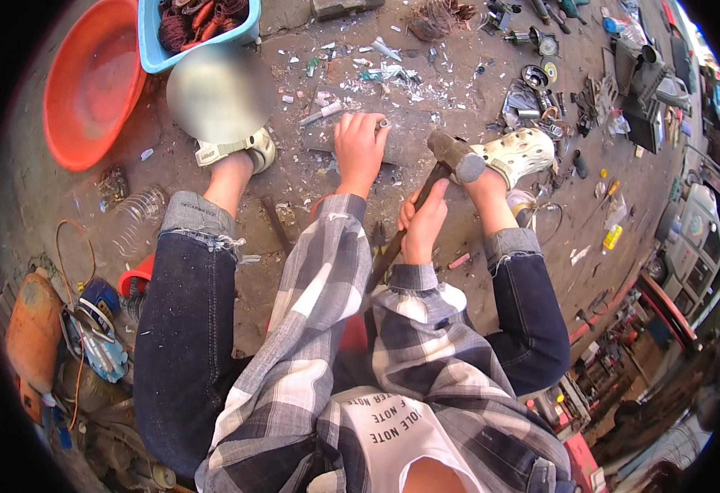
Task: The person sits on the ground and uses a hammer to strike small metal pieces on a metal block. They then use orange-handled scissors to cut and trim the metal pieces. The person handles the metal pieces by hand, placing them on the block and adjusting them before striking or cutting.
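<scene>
My right hand [425, 222] is wrapped round the handle of a hammer [456, 156]. Its worn steel head is raised just right of my left hand, and the handle runs back toward my lap. My left hand [360, 156] is closed over a flat grey metal block [411, 141] on the ground. A small dark metal end pokes out by its fingertips; the rest is hidden in the fingers. Just left of those fingers lies a pale grey tube [320, 113]; whether it joins the held piece, I cannot tell. Scraps of white and grey debris [393, 74] are scattered beyond the block.
Ahead on the left stand a red basin [89, 90] and a light blue crate [249, 29] with reddish-brown wire coils. Metal parts [540, 90] lie at right, near a screwdriver [614, 188]. A steel bar [276, 223] lies between my feet. An orange cylinder [34, 329] is at lower left.
</scene>
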Available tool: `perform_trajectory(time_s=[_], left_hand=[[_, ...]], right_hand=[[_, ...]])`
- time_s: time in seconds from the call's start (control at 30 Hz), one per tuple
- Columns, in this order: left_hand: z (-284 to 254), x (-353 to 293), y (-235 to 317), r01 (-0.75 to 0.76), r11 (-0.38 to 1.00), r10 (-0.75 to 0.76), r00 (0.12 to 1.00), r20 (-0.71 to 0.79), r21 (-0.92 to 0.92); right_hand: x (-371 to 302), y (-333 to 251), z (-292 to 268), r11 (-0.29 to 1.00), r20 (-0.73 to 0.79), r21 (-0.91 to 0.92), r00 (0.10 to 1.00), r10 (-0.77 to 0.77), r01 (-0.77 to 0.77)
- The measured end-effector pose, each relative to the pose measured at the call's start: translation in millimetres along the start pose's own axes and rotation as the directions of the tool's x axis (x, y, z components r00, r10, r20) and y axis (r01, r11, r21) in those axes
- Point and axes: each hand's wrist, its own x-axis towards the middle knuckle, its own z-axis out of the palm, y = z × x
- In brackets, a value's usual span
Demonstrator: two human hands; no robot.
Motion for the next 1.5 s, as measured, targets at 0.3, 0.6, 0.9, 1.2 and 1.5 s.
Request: perform_trajectory(time_s=[0.3,0.6,0.9,1.2,1.5], left_hand=[[-21.9,-7.4,-6.2,0.056,0.998,-0.057,0.998,-0.007,-0.03],[-22.2,-11.1,-18.4,0.279,0.905,-0.312,0.948,-0.055,-0.321],[-13.1,-12.9,-21.9,0.223,0.941,-0.247,0.967,-0.067,-0.253],[-7.2,8.4,8.0,-0.187,0.982,0.172,0.943,0.285,0.027],[-3.6,16.5,-11.8,-0.041,0.986,0.057,0.994,0.095,-0.159]], right_hand=[[-5.9,-4.4,8.5,0.973,0.144,-0.034,0.965,-0.219,0.226],[21.8,32.3,36.6,0.984,0.122,-0.177,0.993,-0.003,0.025],[1.5,2.3,13.5,0.933,0.086,-0.072,0.934,-0.347,0.353],[5.6,19.6,7.4,0.99,0.055,-0.064,0.991,-0.126,0.129],[13.4,3.1,7.3,0.993,0.039,-0.029,0.993,-0.116,0.117]])
